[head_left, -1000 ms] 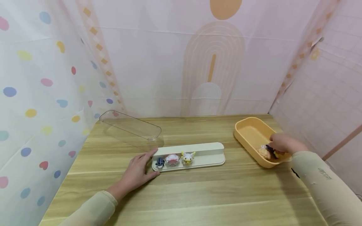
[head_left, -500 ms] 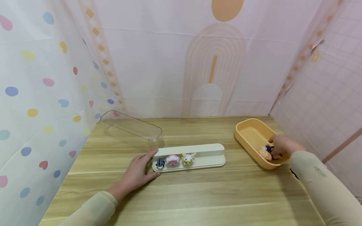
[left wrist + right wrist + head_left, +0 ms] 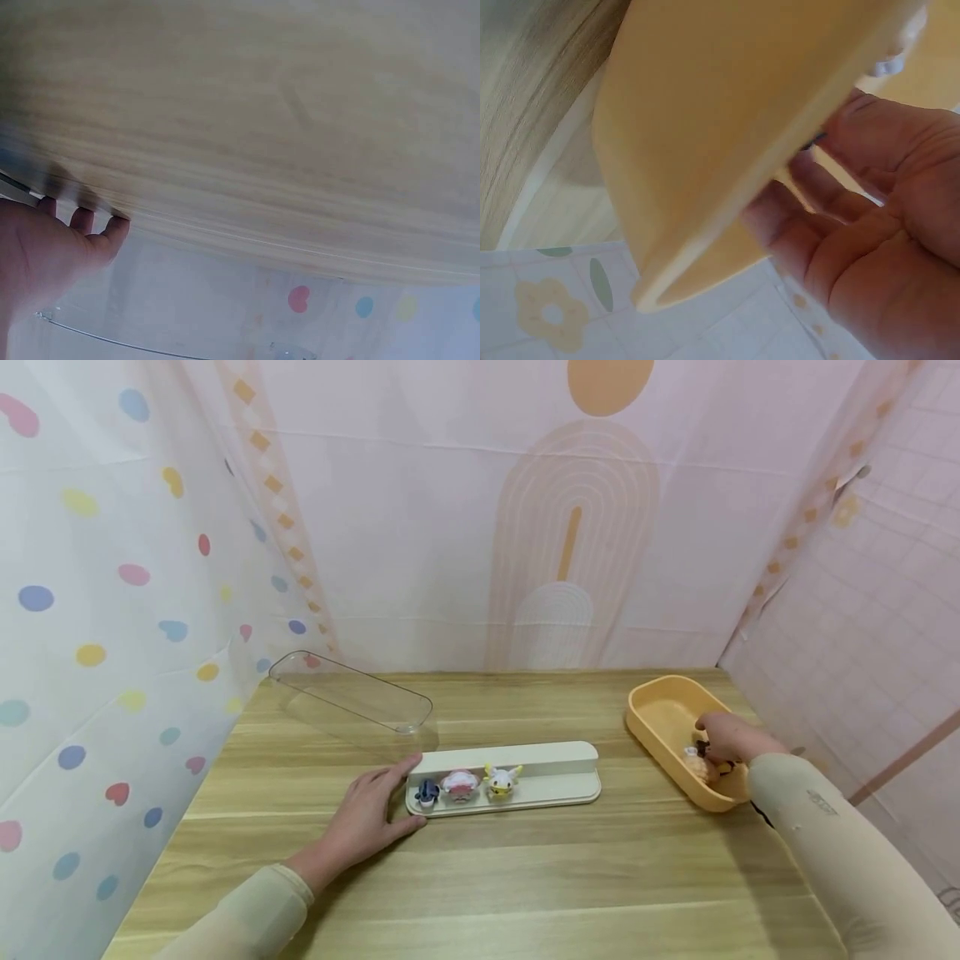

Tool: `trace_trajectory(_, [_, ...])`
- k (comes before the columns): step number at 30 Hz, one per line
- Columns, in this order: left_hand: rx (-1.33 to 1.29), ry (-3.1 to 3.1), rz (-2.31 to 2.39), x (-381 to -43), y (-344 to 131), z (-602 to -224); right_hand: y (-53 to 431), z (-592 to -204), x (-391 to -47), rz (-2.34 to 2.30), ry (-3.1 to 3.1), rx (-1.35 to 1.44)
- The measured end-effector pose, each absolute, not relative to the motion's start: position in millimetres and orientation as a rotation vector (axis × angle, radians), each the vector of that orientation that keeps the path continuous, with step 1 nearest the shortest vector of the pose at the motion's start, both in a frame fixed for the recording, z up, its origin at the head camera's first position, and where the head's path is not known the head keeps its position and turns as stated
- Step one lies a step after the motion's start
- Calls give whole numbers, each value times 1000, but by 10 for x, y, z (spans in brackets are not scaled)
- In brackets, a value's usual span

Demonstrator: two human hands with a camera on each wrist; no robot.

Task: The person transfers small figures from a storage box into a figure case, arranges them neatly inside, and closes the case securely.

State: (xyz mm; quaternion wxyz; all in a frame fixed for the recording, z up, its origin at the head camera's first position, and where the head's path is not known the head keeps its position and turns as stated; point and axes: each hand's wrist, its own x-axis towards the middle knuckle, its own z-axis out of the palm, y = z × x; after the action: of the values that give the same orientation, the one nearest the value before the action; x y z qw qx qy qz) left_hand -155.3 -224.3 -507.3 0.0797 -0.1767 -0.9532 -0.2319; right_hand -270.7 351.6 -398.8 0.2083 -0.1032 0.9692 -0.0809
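Note:
A cream stepped display base (image 3: 555,788) lies on the table in the head view. On its lower step stand a dark blue figurine (image 3: 427,792), a pink-and-white figurine (image 3: 460,786) and a yellow-and-white figurine (image 3: 501,782). My left hand (image 3: 367,810) holds the base's left end, thumb at the front edge and fingers behind. Over at the right, my right hand (image 3: 731,739) reaches into an orange bin (image 3: 660,706), fingers down among a tan figurine (image 3: 699,766) and dark pieces. In the right wrist view, its bent fingers (image 3: 780,214) hide most of whatever lies between them.
A clear plastic cover (image 3: 352,697) rests open side up behind the base, towards the left. Wood-grain table (image 3: 525,877) runs in front of both. Patterned cloth (image 3: 420,527) hangs at the back and along both sides.
My right hand has shifted slightly left inside the bin, and the dark and tan pieces have moved under its fingers. The left hand stays at the base's end.

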Motion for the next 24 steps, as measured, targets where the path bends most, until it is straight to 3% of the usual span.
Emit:
trace_trajectory(10, [-539,-2849,-691,-1569,-2243,-5046,3491,-4011,-2843,-212,2823,-464])
trace_trajectory(24, [-543,-2828,-673,-1567,-2243,-5059,3471,-4172,-2864,-387,2966,-244])
